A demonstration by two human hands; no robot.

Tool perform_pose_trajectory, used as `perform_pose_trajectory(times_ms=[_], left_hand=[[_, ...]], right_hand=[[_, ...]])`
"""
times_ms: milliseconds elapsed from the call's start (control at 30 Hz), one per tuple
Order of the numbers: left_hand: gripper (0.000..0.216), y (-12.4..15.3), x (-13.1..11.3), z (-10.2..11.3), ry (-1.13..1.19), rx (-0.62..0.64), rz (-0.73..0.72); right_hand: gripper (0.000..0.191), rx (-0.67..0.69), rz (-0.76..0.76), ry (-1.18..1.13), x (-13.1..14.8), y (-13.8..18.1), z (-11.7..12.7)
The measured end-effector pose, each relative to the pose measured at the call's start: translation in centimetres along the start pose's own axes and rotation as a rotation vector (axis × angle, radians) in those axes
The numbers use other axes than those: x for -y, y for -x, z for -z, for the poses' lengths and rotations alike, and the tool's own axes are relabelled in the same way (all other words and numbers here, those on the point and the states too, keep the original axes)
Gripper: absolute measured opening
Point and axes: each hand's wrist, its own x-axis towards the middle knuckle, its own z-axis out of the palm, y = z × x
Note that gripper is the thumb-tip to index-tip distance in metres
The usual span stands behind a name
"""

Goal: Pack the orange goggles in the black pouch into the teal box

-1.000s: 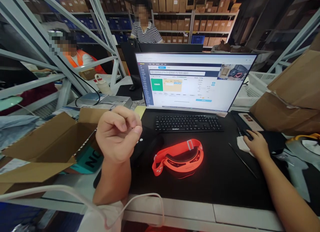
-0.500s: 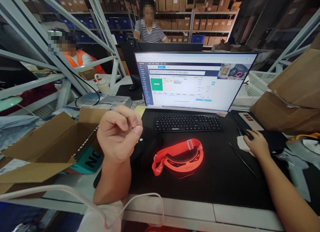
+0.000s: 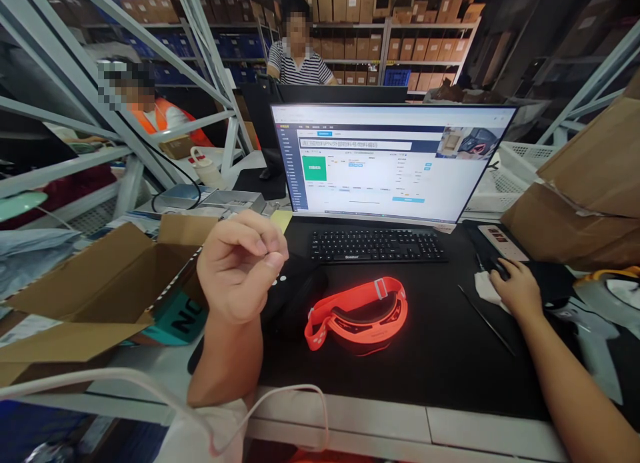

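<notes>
My left hand (image 3: 245, 266) is raised above the desk's left side, palm toward me. Its fingers are curled in to the thumb, with nothing visible in them. Beneath and behind it lies a dark soft item with white dots (image 3: 295, 293), partly hidden. My right hand (image 3: 517, 290) rests over a black computer mouse (image 3: 502, 268) at the desk's right side. Between the hands, bright red-orange goggles (image 3: 373, 326) lie on the black desk mat (image 3: 440, 363), their strap (image 3: 350, 296) looped behind. Beyond them stand a black keyboard (image 3: 377, 246) and a lit monitor (image 3: 380, 176).
An open cardboard box (image 3: 95, 276) and a teal box (image 3: 175, 316) are at left. A thin dark rod (image 3: 485, 320), a grey handheld scanner (image 3: 593, 343) and a large carton (image 3: 575, 216) are at right. A pale cable (image 3: 320, 400) crosses the front edge. Two people are beyond.
My left hand's fingers have drawn slightly closer to the thumb. My right hand stays on the mouse, and the goggles have not moved.
</notes>
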Motion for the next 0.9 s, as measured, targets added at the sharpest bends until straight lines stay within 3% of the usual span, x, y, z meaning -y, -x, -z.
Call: perform_pose_trajectory(times_ms=[200, 400, 633, 900], left_hand=[[0.017, 0.1, 0.3, 0.0, 0.041, -0.008, -0.017], [0.023, 0.2, 0.4, 0.2, 0.017, -0.029, 0.05], [0.018, 0.2, 0.4, 0.1, 0.023, 0.024, 0.023], [0.021, 0.2, 0.3, 0.3, 0.011, 0.009, 0.053]], right_hand=[[0.057, 0.041, -0.03, 0.029, -0.4, 0.0, 0.0], [0.056, 0.017, -0.006, 0.011, -0.9, -0.1, -0.6], [0.057, 0.018, 0.0, 0.023, -0.7, -0.1, -0.5], [0.059, 0.081, -0.082, 0.05, 0.2, 0.0, 0.3]])
